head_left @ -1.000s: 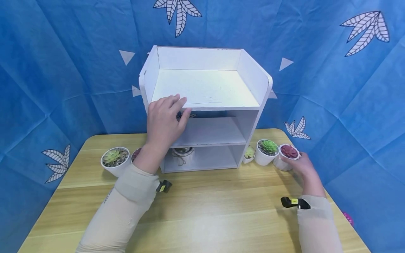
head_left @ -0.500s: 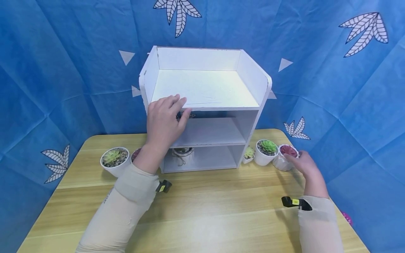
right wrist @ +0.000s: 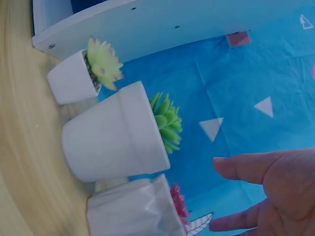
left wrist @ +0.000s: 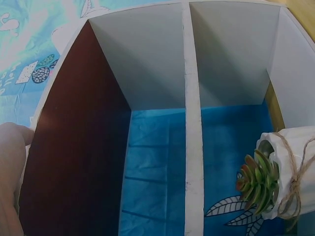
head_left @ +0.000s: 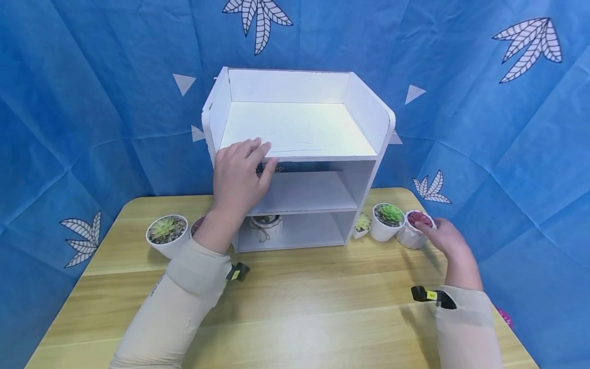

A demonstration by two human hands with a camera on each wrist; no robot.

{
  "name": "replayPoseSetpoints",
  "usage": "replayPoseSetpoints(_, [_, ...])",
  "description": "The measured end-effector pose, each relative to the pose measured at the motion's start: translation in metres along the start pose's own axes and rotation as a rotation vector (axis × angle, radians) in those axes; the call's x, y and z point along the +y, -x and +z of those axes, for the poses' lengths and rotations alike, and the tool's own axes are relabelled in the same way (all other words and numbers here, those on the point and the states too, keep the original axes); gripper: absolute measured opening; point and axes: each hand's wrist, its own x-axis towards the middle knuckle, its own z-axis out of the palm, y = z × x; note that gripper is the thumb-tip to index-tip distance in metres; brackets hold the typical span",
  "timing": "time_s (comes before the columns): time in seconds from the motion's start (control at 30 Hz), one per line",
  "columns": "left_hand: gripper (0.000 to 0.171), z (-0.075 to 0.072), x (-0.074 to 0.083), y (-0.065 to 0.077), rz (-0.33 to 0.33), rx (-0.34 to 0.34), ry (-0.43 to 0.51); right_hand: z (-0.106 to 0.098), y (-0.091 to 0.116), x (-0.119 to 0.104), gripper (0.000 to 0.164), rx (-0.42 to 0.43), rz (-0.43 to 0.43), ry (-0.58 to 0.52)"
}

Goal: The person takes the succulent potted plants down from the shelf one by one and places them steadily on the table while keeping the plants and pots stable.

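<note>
My left hand (head_left: pixel 236 179) rests on the front edge of the top board of a white shelf unit (head_left: pixel 304 192), near its left side. The fingers lie loosely over the board. On the right of the table, my right hand (head_left: pixel 448 240) is beside a fluted white pot with a red succulent (head_left: pixel 411 237). The right wrist view shows a gap between the outstretched fingers (right wrist: pixel 243 168) and that pot. Left of it stand a white pot with a green succulent (head_left: pixel 384 230) and a small pot with a pale succulent (head_left: pixel 362 225).
A potted succulent tied with twine (left wrist: pixel 295 172) stands in the lower compartment. A white pot with a pale green succulent (head_left: pixel 168 236) stands at the table's left, near a partly hidden pot with a dark red plant (head_left: pixel 197 225). Blue cloth (head_left: pixel 507 154) hangs behind and at the sides.
My right hand has drawn slightly right, off the side of the red succulent's pot, which has shifted only a little. The left hand stays on the shelf edge.
</note>
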Motion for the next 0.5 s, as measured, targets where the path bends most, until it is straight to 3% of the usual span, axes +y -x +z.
replayPoseSetpoints(0.5, [0.047,0.000,-0.001,0.000,-0.001,0.000,0.014,-0.009,0.016,-0.019,0.087,-0.013,-0.038,0.110])
